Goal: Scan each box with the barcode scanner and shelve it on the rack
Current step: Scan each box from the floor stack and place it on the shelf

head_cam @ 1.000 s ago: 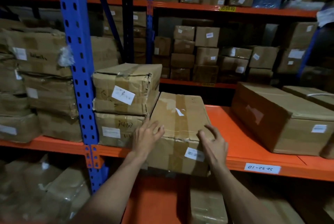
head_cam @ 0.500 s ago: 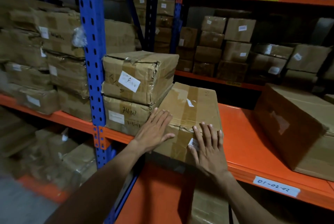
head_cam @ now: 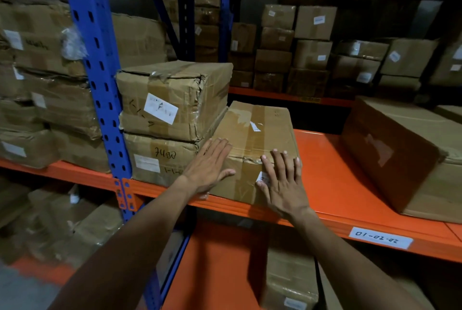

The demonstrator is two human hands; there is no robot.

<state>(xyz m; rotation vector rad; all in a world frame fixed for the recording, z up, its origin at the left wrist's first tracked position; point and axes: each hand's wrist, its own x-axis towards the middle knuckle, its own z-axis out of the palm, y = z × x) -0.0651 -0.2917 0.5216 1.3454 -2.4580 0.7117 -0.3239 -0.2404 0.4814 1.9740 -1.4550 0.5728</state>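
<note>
Cardboard box (head_cam: 252,144) on orange rack shelf (head_cam: 332,184) | left hand (head_cam: 207,169), right hand (head_cam: 282,184) flat against its front, fingers straight, grasping nothing | beside two stacked boxes (head_cam: 170,122)

Taped box (head_cam: 252,139): matt brown cardboard, glossy tape strips, paper label. Shelf deck (head_cam: 332,179): smooth painted orange metal, slight sheen. Upright (head_cam: 100,79): blue perforated metal.

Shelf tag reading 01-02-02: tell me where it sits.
In the head view, the shelf tag sits on the orange shelf beam's front edge, lower right, right of the right hand.
</note>
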